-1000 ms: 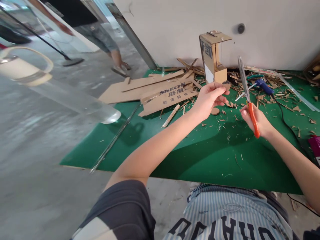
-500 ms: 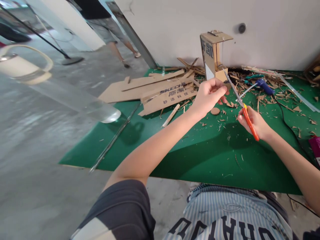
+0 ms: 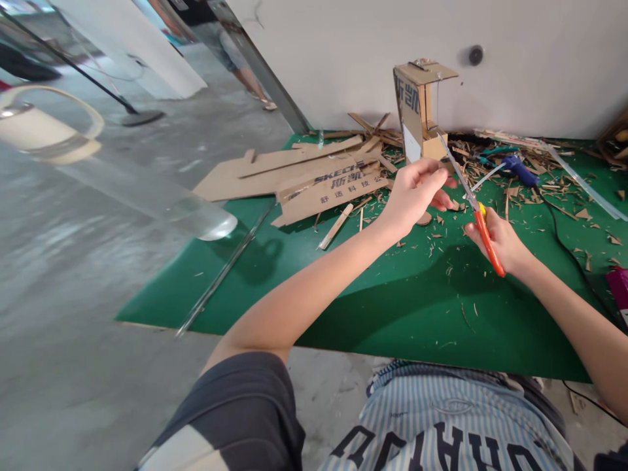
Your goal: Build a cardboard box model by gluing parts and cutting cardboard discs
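Observation:
My left hand (image 3: pixel 415 193) hovers over the green mat (image 3: pixel 373 294), fingers pinched on a small cardboard piece that is mostly hidden by the hand. My right hand (image 3: pixel 498 239) grips orange-handled scissors (image 3: pixel 473 206); their blades point up and left, right beside my left fingertips. A round cardboard disc (image 3: pixel 426 219) lies on the mat just under my left hand. Behind my hands an upright cardboard model (image 3: pixel 419 111) stands against the wall.
Flat printed cardboard sheets (image 3: pixel 314 180) lie at the mat's far left. Cardboard scraps, a blue-handled tool (image 3: pixel 517 169) with a black cord and a clear strip (image 3: pixel 581 183) litter the far right. A person's legs (image 3: pixel 245 65) walk past in the background. A clear tube (image 3: pixel 122 183) lies left.
The scissors tilted from nearly upright down to the left, bringing the blades against my left fingertips. My left hand lowered slightly over the disc. The person behind walked further away.

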Demonstrator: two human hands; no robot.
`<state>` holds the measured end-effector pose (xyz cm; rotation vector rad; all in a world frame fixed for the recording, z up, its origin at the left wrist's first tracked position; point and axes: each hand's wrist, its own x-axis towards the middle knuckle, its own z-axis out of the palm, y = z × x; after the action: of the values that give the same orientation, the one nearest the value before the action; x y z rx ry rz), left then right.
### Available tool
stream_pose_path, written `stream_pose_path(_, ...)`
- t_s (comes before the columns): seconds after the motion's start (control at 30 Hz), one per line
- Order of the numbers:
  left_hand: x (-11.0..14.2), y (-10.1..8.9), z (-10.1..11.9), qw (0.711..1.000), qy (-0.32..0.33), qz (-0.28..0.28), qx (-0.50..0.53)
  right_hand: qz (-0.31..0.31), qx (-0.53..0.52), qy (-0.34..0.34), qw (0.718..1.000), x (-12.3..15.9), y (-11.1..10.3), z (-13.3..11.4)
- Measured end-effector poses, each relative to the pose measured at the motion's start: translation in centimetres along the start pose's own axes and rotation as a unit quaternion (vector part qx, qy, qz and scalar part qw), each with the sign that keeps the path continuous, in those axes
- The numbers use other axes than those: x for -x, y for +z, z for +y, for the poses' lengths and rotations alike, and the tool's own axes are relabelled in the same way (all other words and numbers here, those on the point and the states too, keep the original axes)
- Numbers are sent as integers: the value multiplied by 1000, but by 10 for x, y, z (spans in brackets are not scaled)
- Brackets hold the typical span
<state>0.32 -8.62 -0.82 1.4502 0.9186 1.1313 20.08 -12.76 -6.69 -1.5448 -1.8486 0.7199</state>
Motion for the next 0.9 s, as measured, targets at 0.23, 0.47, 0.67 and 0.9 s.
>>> stream_pose_path(0.23,-2,-1,-6,999,30,3,-20,-5,9,19,1000,-1,0,-4)
stream_pose_path(0.47,-7,-9,-9,994,74,21,-75,-11,16,13,1000,-1,0,-1)
stream_pose_path(0.67,-8,-6,-12,998,49,14,-46,-5,16,20,1000,0,1,-3)
stream_pose_path(0.9,-4,2,-10,1000,-5,15,7,0,5,24,1000,0,3,-3)
